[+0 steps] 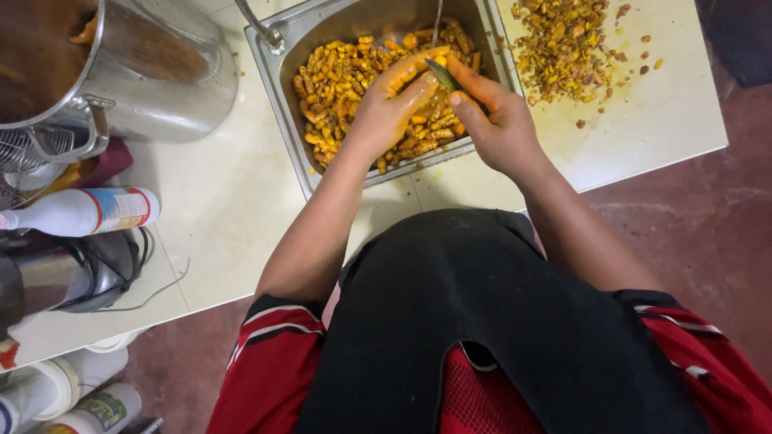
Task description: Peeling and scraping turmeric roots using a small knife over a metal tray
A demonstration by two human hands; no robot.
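Observation:
A steel rectangular tray (283,72) on the pale counter holds a heap of orange-yellow turmeric roots (338,76). My left hand (394,104) is over the tray, its stained fingers closed around one root. My right hand (498,120) is beside it, gripping a small knife (442,75) whose dark blade rests against that root. Both hands are above the tray's near right part.
A pile of peelings (563,44) lies on the counter right of the tray. A large steel pot (153,72) stands at the left, with a white bottle (88,210) lying below it and jars (56,386) at the lower left. The counter's edge (643,165) borders a reddish floor.

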